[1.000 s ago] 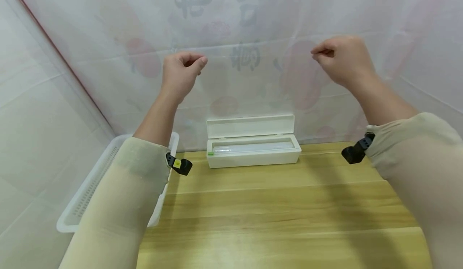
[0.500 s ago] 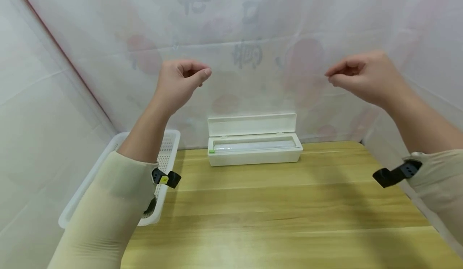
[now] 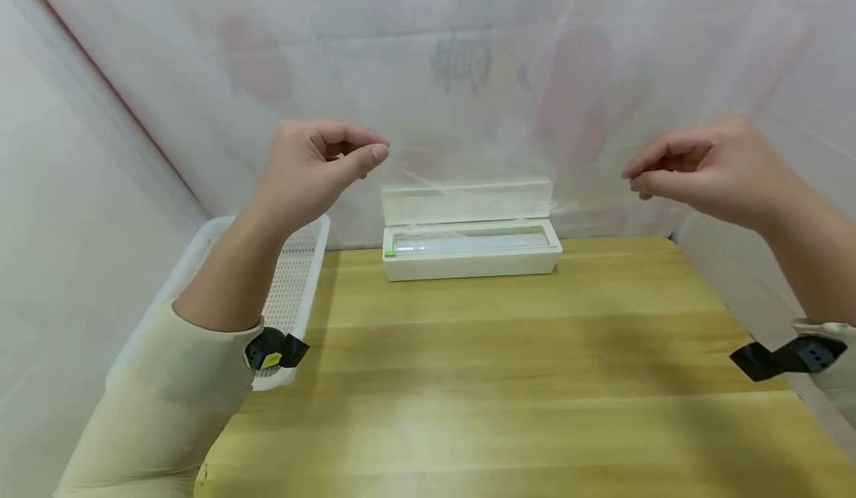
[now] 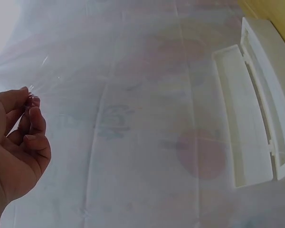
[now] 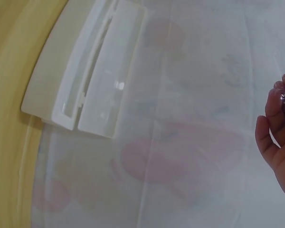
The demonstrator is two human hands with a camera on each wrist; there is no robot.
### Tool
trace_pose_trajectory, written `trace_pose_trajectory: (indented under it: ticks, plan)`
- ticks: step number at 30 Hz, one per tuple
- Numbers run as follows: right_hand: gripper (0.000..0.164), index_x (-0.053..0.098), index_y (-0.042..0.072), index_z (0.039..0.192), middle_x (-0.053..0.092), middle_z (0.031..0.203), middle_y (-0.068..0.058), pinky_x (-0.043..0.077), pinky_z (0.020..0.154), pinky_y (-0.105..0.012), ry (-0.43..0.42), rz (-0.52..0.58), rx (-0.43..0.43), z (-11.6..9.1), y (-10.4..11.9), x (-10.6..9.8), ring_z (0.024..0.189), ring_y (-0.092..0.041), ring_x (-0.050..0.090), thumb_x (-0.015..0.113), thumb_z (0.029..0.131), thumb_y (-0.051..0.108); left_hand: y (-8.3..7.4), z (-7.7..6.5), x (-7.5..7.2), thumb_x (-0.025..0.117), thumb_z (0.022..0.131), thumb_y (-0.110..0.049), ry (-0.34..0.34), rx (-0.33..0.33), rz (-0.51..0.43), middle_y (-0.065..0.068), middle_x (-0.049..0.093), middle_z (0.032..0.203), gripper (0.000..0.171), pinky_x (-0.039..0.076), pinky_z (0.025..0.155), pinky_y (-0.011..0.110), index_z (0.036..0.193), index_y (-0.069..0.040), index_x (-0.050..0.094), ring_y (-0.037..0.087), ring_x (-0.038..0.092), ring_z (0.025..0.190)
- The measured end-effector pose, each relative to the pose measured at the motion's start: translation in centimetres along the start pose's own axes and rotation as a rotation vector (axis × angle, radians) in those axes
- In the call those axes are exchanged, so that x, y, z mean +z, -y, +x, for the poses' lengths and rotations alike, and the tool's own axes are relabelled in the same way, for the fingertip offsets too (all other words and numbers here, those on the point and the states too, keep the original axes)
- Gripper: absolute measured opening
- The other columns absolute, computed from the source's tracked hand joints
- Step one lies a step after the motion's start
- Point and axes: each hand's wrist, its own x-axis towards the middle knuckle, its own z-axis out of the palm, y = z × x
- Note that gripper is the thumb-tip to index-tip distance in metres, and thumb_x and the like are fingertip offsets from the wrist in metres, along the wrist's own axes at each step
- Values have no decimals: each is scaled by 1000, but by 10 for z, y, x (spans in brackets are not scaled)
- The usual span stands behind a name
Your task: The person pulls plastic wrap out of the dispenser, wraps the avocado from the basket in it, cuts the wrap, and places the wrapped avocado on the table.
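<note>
we see the thumb and forefinger of the left hand pinching a clear plastic film, crumpled and shiny where it bunches at the fingertips, the other fingers loosely curled. the right hand pinches the film too, a glossy fold of it caught at its fingertips. we find the film up in the air between the two hands, well above the table; it is so transparent that we cannot make out its edges. just above each wrist we note a black device at the cuff of a pale sleeve. farther off, at the back of the table, we have a long white box with its lid standing open, a pale roll inside and a green piece at its left end. a white perforated basket lies below the left forearm, and a whitish sheet hangs behind.
</note>
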Motion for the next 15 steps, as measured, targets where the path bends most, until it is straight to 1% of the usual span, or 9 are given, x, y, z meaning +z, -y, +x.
trace_pose_trajectory:
  ticks: [4,7,9,12,15]
  plan:
    - [17,76,9,88,71,80,13,47,63,-8,15,-13,3,-12,-1,0,69,-2,64,69,83,-6,-5,-9,0,73,90,-18,32,56,-1,-4,68,73,10,35,51,23,94,-11,79,15,47,58]
    - [20,75,8,87,70,78,8,48,62,-10,37,14,-9,-21,0,0,67,-4,64,68,82,-10,-6,-18,1,73,89,-15,50,79,-7,-5,69,74,9,33,49,22,92,-11,80,14,40,53]
    - [23,75,8,86,70,76,5,49,61,-11,58,27,-39,-26,1,-1,65,-5,63,67,81,-14,-6,-24,2,73,89,-14,60,95,-12,-6,70,75,8,31,47,23,91,-11,80,13,37,51]
    - [29,74,7,86,69,75,4,49,61,-12,100,13,-111,-36,0,-2,64,-6,62,66,79,-19,-4,-34,4,73,88,-11,78,123,-25,-7,71,76,6,30,45,23,90,-10,80,13,35,48]
    - [32,73,7,88,69,78,4,48,61,-13,141,20,-142,-45,-2,-3,66,-6,61,65,78,-22,-2,-44,7,73,87,-6,108,146,-68,-2,72,78,7,32,44,24,89,-8,79,13,37,48]
